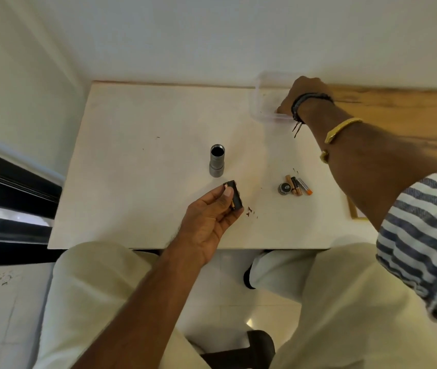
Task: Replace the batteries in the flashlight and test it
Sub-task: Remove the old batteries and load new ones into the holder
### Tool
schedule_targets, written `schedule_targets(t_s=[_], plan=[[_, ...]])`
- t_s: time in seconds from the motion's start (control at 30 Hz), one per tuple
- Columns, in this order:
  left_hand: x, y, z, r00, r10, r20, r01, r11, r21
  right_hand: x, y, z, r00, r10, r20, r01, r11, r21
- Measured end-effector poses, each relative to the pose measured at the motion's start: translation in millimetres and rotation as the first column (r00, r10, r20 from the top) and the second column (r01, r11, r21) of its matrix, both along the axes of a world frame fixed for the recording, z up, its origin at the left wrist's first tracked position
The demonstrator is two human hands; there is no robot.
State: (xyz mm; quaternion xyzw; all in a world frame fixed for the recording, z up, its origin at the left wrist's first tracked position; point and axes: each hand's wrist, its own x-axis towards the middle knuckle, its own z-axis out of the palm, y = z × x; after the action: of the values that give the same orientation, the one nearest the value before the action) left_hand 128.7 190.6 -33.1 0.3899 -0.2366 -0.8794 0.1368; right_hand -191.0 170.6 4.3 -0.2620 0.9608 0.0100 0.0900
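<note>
Flashlight body (217, 161) stands upright mid-table (137, 166), open end up; rigid metal, likely smooth, best held round the barrel. Left hand (206, 222) pinches the black battery holder (234, 196). Right hand (301, 98) reaches into the clear container (261, 102); grip and contents unclear. Three batteries (298, 185) lie beside the cap (284, 188).

Domestic room, prob. a home. Small white desk (137, 155) set in corner against plain white walls (212, 35); pale tiled floor (4, 315); dark sliding-door track (7, 182) (left side).
</note>
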Motion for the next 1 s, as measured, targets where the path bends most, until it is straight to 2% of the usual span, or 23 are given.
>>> schedule_targets(t_s=[0.37,0.53,0.6,0.67,0.73,1.0], plan=[[-1,0,4,1.0,0.002,-0.019,-0.002,1.0,-0.007,-5,-1,-7,0.995,-0.099,0.029,0.101,0.992,-0.077],[0,2,6,0.999,-0.009,-0.037,0.009,1.0,-0.017,-6,9,-4,0.979,-0.182,0.096,0.202,0.937,-0.284],[1,2,7,0.999,-0.004,-0.039,0.004,1.0,-0.016,-2,15,3,0.961,-0.203,0.187,0.268,0.848,-0.457],[3,2,8,0.999,0.0,-0.038,-0.001,1.0,-0.011,9,25,13,0.939,-0.181,0.292,0.33,0.71,-0.622],[4,2,9,0.999,0.006,-0.033,-0.006,1.0,-0.008,22,36,23,0.915,-0.147,0.376,0.386,0.59,-0.709],[17,6,16,0.999,0.021,-0.043,-0.024,0.998,-0.054,100,83,50,0.79,0.007,0.614,0.578,0.328,-0.748]])
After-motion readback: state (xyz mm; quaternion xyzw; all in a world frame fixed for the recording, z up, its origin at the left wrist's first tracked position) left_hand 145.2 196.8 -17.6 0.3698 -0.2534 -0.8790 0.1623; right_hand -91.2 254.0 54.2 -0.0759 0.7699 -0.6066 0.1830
